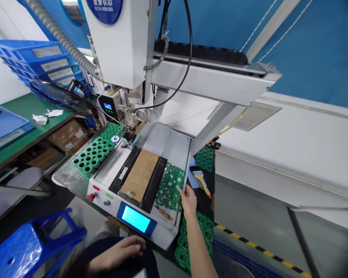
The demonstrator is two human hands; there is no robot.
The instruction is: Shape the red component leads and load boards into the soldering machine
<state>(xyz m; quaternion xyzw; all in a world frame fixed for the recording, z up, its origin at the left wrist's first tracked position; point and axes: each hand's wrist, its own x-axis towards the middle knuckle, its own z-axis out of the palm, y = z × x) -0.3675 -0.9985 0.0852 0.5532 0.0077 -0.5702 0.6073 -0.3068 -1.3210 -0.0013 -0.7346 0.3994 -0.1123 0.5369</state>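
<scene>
My right hand (188,200) pinches the right edge of a green circuit board panel (168,184) full of round holes. That panel lies at the right of the machine bed, beside a tan plate (143,170) set between black rails. Below the panel is a small tool with a mottled handle (164,213), its kind unclear. My left hand (127,249) hangs over my lap below the lit display (135,219), fingers loosely stretched and holding nothing. Above the bed hangs the white machine head (118,42) with a nozzle-like tip.
More green panels (92,154) are stacked left of the machine, with others at its right (197,235). A brush (201,181) lies past my right hand. A fan (65,96), blue trays (43,58) and a blue stool (31,243) stand left. A red button (91,197) juts from the front.
</scene>
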